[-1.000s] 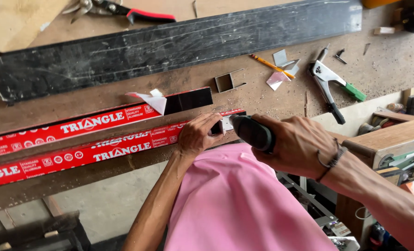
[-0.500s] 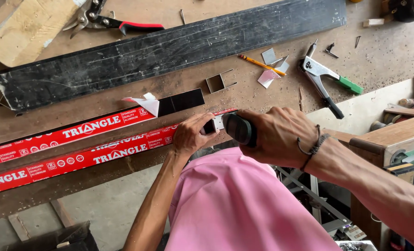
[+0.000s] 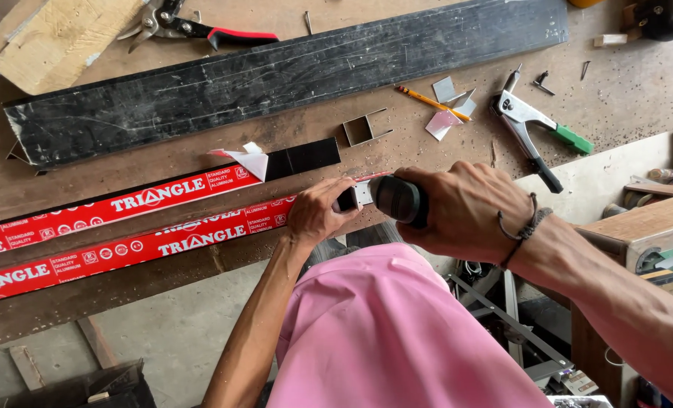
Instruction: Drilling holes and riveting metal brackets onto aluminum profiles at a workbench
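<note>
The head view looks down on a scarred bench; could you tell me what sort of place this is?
Probably a metalworking or fabrication workshop: a worn workbench, red-wrapped aluminium bars, tin snips and a hand riveter.

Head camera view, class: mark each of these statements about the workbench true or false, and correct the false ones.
1. The right hand grips a dark power tool. True.
2. The left hand rests on the black beam. False: it holds the end of a red-wrapped aluminium strip.
3. The pencil lies beside the rivet tool. True.
4. The red-handled snips lie near the bench's front edge. False: they lie at the far side, beyond the beam.
</note>
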